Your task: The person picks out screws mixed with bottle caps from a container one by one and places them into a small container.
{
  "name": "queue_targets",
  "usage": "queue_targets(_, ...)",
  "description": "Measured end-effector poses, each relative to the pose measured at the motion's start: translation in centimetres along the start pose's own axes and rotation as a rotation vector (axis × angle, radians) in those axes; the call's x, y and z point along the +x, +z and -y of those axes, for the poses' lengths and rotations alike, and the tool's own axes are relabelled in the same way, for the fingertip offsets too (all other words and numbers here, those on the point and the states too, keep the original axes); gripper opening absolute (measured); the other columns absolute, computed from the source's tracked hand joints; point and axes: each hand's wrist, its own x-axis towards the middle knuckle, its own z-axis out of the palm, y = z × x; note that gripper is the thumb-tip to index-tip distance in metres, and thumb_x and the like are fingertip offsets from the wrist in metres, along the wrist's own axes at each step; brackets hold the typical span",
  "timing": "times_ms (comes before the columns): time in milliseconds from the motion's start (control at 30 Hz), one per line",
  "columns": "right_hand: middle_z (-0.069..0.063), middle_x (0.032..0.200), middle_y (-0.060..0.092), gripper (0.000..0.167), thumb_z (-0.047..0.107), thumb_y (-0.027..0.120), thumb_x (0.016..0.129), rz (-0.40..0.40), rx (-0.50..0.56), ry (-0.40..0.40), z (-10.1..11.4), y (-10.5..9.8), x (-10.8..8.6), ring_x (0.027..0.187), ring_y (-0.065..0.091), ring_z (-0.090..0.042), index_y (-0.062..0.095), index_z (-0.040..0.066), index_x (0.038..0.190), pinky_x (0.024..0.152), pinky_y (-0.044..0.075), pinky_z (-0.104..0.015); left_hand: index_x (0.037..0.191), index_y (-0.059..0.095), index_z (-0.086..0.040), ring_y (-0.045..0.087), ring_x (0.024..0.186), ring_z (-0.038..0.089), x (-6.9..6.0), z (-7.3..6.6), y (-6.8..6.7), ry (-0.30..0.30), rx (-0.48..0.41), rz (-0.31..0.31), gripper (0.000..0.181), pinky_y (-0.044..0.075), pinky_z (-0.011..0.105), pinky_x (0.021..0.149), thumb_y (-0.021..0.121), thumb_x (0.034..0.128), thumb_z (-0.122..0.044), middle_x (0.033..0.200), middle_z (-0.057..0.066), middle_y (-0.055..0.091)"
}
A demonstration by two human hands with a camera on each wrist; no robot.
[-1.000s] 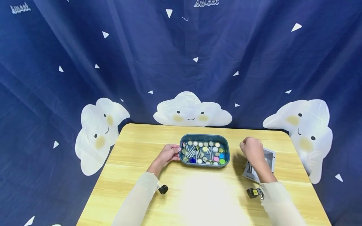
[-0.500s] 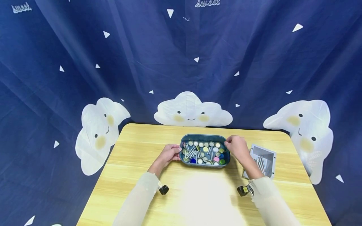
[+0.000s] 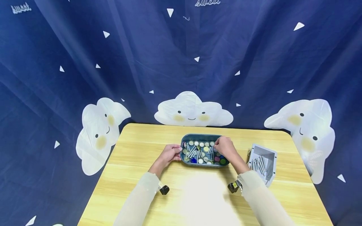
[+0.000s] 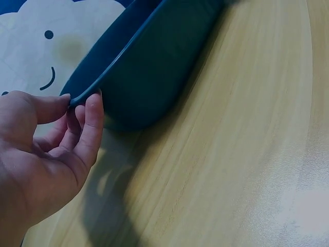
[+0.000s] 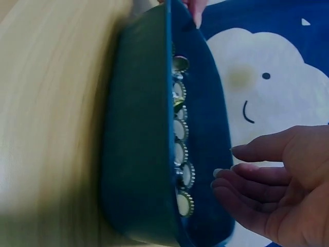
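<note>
A dark blue oblong container lies on the table, holding several bottle caps and silver bolts. My left hand pinches its left rim between thumb and fingers, as the left wrist view shows at the rim. Over the container's right end hovers my right hand, hiding some caps there. In the right wrist view the right hand has its thumb and fingers apart, loosely bent, with nothing between them.
To the right stands a grey box with several bolts in it. Both rest on a light wooden table. Behind the table's far edge hangs a blue curtain with cloud prints.
My right hand has moved left from above the grey box to over the blue container, uncovering the bolts in the box. The left hand has kept its place at the rim.
</note>
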Motion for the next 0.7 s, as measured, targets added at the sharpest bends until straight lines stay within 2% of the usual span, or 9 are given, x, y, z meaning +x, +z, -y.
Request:
queue_targets(267, -0.012, 0.089, 0.079, 0.012, 0.011, 0.074, 0.089, 0.024, -0.036, 0.049, -0.9, 2.2, 1.4, 0.087, 0.073, -0.031, 0.080, 0.005, 0.080, 0.089, 0.063, -0.050, 0.136, 0.056, 0.010, 0.065, 0.070, 0.015, -0.1, -0.2, 0.1, -0.014, -0.004, -0.008, 0.038, 0.064, 0.023, 0.059, 0.061, 0.1029, -0.008, 0.099, 0.018, 0.068)
queue_targets(367, -0.010, 0.082, 0.079, 0.014, 0.009, 0.074, 0.087, 0.021, -0.041, 0.054, -1.0, 2.6, 1.6, 0.083, 0.073, -0.030, 0.078, 0.005, 0.075, 0.091, 0.063, -0.051, 0.136, 0.056, 0.010, 0.065, 0.071, 0.015, 0.0, -0.1, 0.1, -0.017, -0.002, -0.012, 0.038, 0.064, 0.023, 0.059, 0.061, 0.1028, -0.008, 0.098, 0.017, 0.068)
queue_targets(467, -0.003, 0.067, 0.073, 0.020, 0.006, 0.071, 0.085, 0.008, -0.041, 0.065, -1.0, 2.9, 1.8, 0.075, 0.070, -0.025, 0.075, 0.008, 0.065, 0.092, 0.062, -0.049, 0.135, 0.057, 0.009, 0.065, 0.072, 0.016, 0.1, -0.1, 0.1, -0.016, 0.002, -0.018, 0.037, 0.063, 0.023, 0.059, 0.062, 0.1027, -0.009, 0.099, 0.017, 0.068)
queue_targets(533, 0.002, 0.056, 0.063, 0.029, 0.003, 0.069, 0.083, 0.001, -0.043, 0.070, -1.0, 3.0, 1.8, 0.064, 0.064, -0.020, 0.066, 0.011, 0.056, 0.084, 0.061, -0.045, 0.135, 0.058, 0.009, 0.065, 0.072, 0.016, 0.1, 0.0, 0.1, -0.014, 0.004, -0.019, 0.037, 0.063, 0.023, 0.060, 0.062, 0.1026, -0.009, 0.099, 0.018, 0.068)
queue_targets(600, 0.005, 0.047, 0.047, 0.038, 0.000, 0.063, 0.081, 0.009, -0.041, 0.080, -1.0, 3.3, 2.0, 0.055, 0.052, -0.017, 0.052, 0.014, 0.048, 0.069, 0.056, -0.038, 0.134, 0.058, 0.008, 0.065, 0.072, 0.016, 0.2, 0.0, 0.1, -0.016, 0.001, -0.021, 0.036, 0.063, 0.023, 0.060, 0.063, 0.1023, -0.009, 0.100, 0.018, 0.068)
queue_targets(633, 0.005, 0.047, 0.040, 0.041, -0.001, 0.060, 0.081, 0.016, -0.036, 0.089, -1.0, 3.4, 2.0, 0.052, 0.047, -0.016, 0.045, 0.016, 0.047, 0.063, 0.052, -0.036, 0.134, 0.059, 0.008, 0.065, 0.072, 0.016, 0.2, 0.0, 0.1, -0.015, 0.001, -0.021, 0.036, 0.063, 0.023, 0.060, 0.063, 0.1022, -0.009, 0.099, 0.018, 0.068)
queue_targets(700, 0.004, 0.048, 0.036, 0.044, -0.002, 0.058, 0.082, 0.032, -0.026, 0.121, -0.8, 3.7, 2.1, 0.049, 0.045, -0.015, 0.036, 0.018, 0.050, 0.055, 0.044, -0.031, 0.133, 0.059, 0.008, 0.065, 0.072, 0.017, 0.3, 0.1, 0.1, -0.013, 0.000, -0.021, 0.036, 0.064, 0.023, 0.060, 0.063, 0.1021, -0.009, 0.099, 0.018, 0.068)
